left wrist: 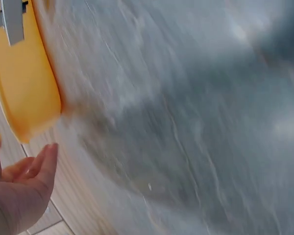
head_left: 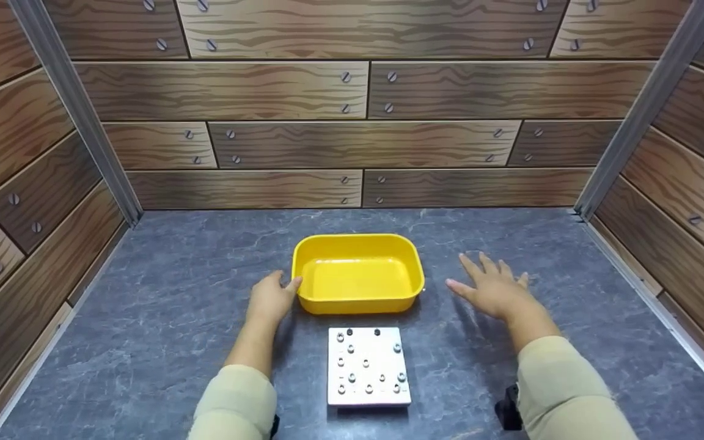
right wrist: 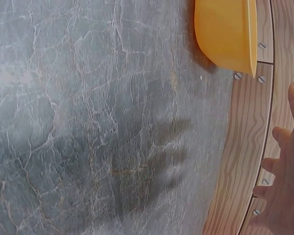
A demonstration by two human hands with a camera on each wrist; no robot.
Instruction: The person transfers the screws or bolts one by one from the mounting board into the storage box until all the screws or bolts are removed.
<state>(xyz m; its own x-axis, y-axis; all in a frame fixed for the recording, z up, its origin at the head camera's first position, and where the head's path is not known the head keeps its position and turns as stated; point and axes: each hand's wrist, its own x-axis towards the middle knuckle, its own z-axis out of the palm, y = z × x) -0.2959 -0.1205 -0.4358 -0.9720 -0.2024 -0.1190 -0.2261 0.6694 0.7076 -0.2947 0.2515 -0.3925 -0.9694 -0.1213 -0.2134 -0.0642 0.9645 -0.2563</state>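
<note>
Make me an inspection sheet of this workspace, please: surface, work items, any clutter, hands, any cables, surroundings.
Surface: dark grey, marble-patterned tabletop.
Work items: yellow tray, upright with nothing seen inside; silver block studded with small bolts, on the person's side of the tray.
Clutter: only a tiny pale speck by the tray's right end, too small to identify.
Hands: left hand at the tray's left end, contact uncertain; right hand off to the tray's right, fingers spread, holding nothing.
Cables: nothing seen.
Surroundings: wood-patterned panels on three sides, grey corner posts.
</note>
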